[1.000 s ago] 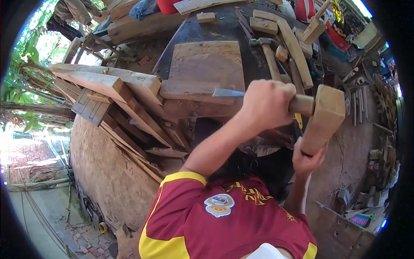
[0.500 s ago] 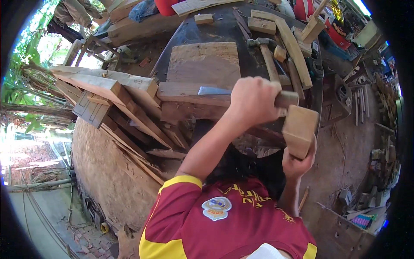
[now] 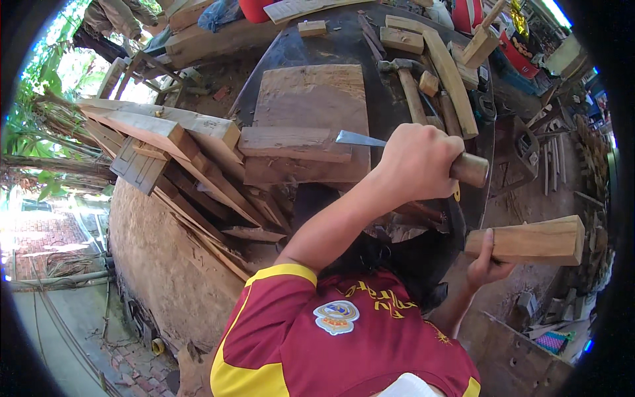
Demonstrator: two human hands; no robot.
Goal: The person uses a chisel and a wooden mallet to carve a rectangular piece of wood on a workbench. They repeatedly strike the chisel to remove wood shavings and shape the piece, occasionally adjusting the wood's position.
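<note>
My left hand (image 3: 418, 159) is closed round a chisel with a cylindrical wooden handle (image 3: 471, 170). Its metal blade (image 3: 358, 139) lies level over the right part of a narrow wooden bar (image 3: 284, 141); whether it touches cannot be made out. The bar sits across the near part of a thick square board (image 3: 311, 96) on the dark worktop (image 3: 284, 49). At lower right, clear of the chisel, my right hand (image 3: 488, 268) grips a tapered wooden mallet (image 3: 536, 239) by its narrow end, the block lying sideways.
Stacked planks (image 3: 159, 122) lean at the left. A hammer (image 3: 410, 89), a long wood piece (image 3: 450, 79) and small blocks (image 3: 428, 83) lie on the bench's right. Part of another person (image 3: 116, 16) shows at upper left, beside timber. A chair (image 3: 512, 145) stands at right.
The mallet has moved down and right from beside the chisel handle and turned sideways. My left hand and chisel shifted left, then back right to a slightly lower position.
</note>
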